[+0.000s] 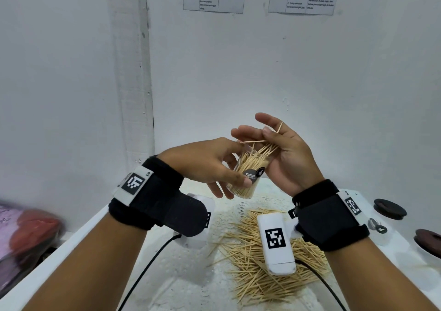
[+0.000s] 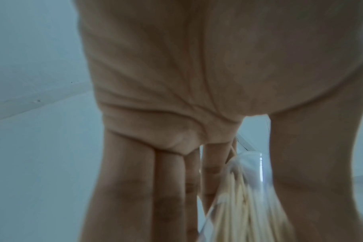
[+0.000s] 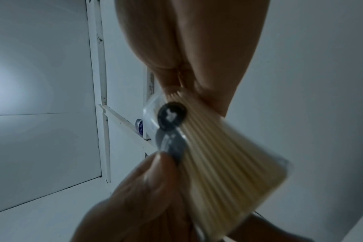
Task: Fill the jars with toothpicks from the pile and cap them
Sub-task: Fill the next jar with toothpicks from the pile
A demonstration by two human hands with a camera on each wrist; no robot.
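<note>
A clear jar (image 1: 247, 176) (image 2: 253, 172) (image 3: 222, 152) with a dark round label, mostly full of toothpicks, is held tilted above the table. My left hand (image 1: 229, 184) grips it, with the thumb (image 3: 155, 180) across the label and the fingers (image 2: 168, 188) behind. At the jar's mouth, my right hand (image 1: 262, 135) pinches a bunch of toothpicks (image 1: 268, 149), their ends inside the jar. One stray pick (image 1: 280, 127) sticks up between its fingers. A loose toothpick pile (image 1: 253, 279) lies on the table below, partly hidden by the wrist cameras.
Two dark round lids (image 1: 390, 209) (image 1: 429, 239) lie at the table's right, with what looks like another clear jar (image 1: 379, 230) between them. The white table (image 1: 181, 282) has a lace cloth. Blurred red and pink things (image 1: 31, 234) sit off its left edge. A wall stands close behind.
</note>
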